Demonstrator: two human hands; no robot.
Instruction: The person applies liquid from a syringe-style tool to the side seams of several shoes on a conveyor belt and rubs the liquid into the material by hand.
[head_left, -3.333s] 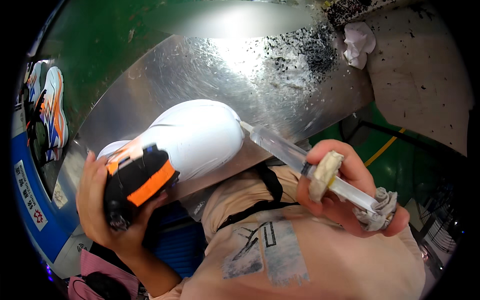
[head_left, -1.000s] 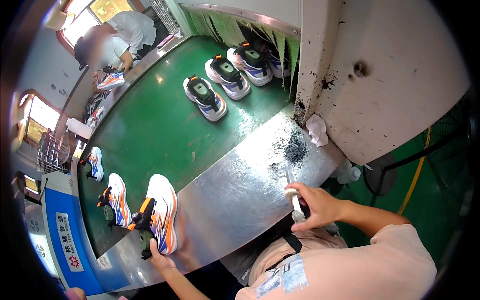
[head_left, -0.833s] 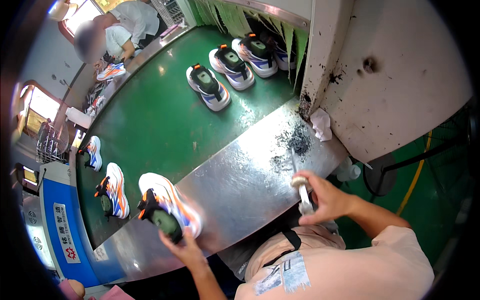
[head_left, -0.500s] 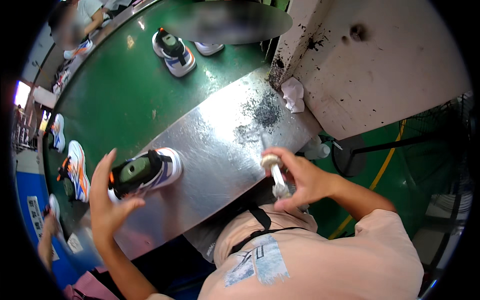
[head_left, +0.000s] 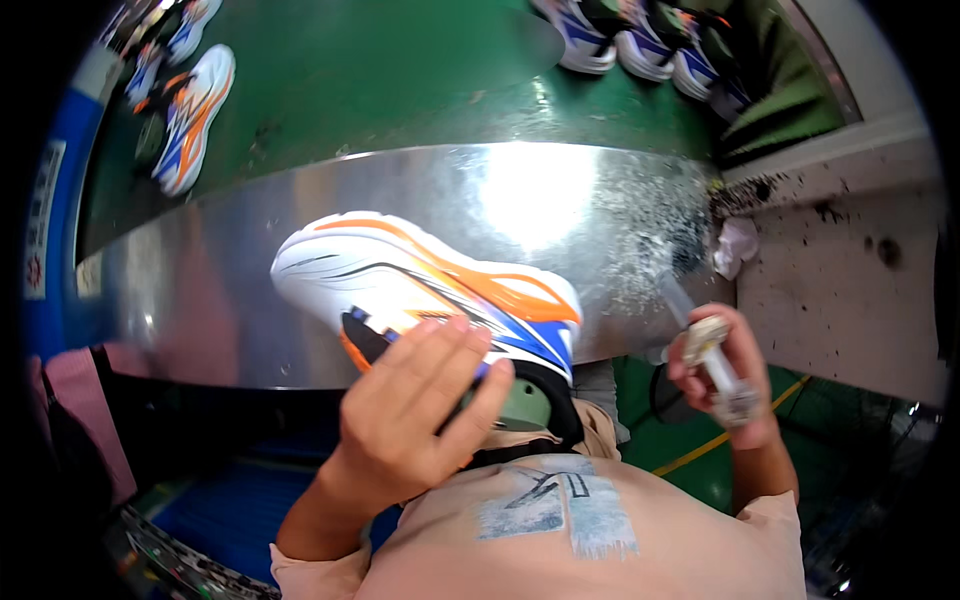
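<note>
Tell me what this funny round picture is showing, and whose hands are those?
There is no machine here. A person wears a camera on the head that looks down, and its wide lens bends everything into a round shape. The hands belong to that person.

The left hand grips a shoe, white with orange and blue, sole up. It sits partly over the edge of a shiny metal table. The right hand holds a small tool with a pale, crusty head and a see-through handle; it is too small to tell exactly what kind.

Dark specks and a crumpled rag lie at the table's right end. Behind the table runs a green belt with more shoes on it.
</note>
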